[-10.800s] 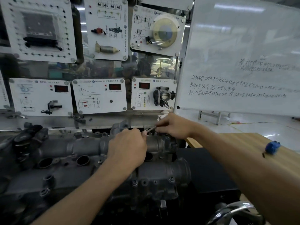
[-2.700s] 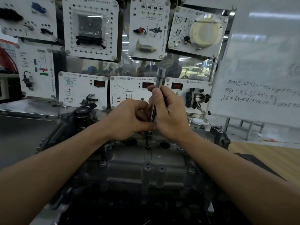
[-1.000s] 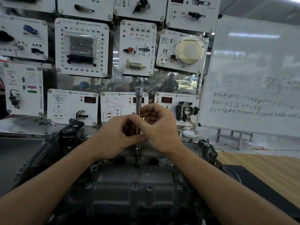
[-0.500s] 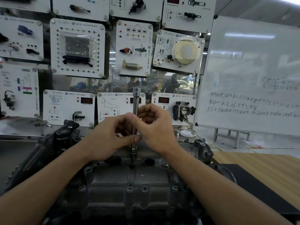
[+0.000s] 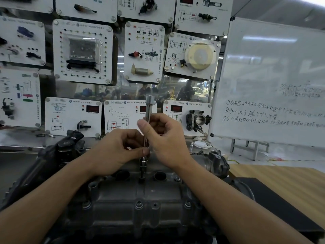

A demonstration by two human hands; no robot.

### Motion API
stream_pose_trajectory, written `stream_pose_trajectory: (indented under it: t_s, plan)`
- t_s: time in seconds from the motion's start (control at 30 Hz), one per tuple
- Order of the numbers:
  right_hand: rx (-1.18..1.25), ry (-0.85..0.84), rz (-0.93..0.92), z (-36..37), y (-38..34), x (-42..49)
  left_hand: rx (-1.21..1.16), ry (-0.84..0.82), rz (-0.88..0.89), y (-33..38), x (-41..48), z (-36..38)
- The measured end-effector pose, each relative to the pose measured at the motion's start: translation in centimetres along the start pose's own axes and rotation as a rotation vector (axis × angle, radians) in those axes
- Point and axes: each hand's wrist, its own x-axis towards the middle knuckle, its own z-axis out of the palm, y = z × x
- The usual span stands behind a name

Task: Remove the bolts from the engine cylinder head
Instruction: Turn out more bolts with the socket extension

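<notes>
Wall of white training panels [image 5: 82,51], whiteboard [image 5: 274,81] on stand at right, wooden table [image 5: 281,184], pale floor [image 5: 281,157].

We spot handwritten Chinese lines on the whiteboard [image 5: 260,67] and tiny captions on the wall panels [image 5: 70,118], none legible.

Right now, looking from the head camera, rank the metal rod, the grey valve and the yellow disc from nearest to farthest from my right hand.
1. The metal rod: pinched in the right hand.
2. The grey valve: lower panel, just right.
3. The yellow disc: upper panel, above the valve.
</notes>
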Motion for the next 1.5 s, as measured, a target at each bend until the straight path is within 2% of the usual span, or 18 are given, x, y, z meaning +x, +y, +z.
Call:
stream_pose_trajectory:
  t_s: [0.13, 0.33, 0.5, 0.83, 0.97, 1.03, 1.33, 1.4, 1.5]
  plan:
    - [0.004, 0.020, 0.032, -0.08, 0.16, 0.00, 0.076, 0.072, 0.032, -0.33, 0.17, 0.00]
    - [-0.033, -0.053, -0.012, -0.08, 0.58, -0.10, 0.035, 0.038, 0.053, -0.48, 0.22, -0.07]
    - [0.010, -0.115, -0.003, -0.10, 0.31, -0.18, -0.194, -0.099, 0.022, -0.15, -0.07, -0.15]
    - [-0.123, -0.042, -0.034, 0.33, -0.02, -0.32, 0.104, 0.046, 0.117, -0.05, 0.35, 0.16]
    - [-0.107, -0.071, -0.100, -0.02, 0.07, -0.39, -0.119, -0.088, 0.049, 0.11, 0.32, -0.14]
    - [-0.117, -0.063, -0.108, -0.09, 0.12, -0.37, -0.149, -0.115, 0.041, 0.11, 0.26, -0.16]
    - [-0.142, 0.003, -0.052, 0.31, 0.22, -0.10, 0.045, 0.048, 0.083, 0.08, 0.51, 0.07]
    - [-0.128, -0.012, -0.056, 0.26, 0.13, -0.11, 0.019, -0.008, 0.075, 0.10, 0.51, -0.03]
    - [-0.086, -0.041, -0.068, 0.03, 0.06, -0.13, -0.173, -0.125, 0.031, 0.15, 0.45, -0.13]
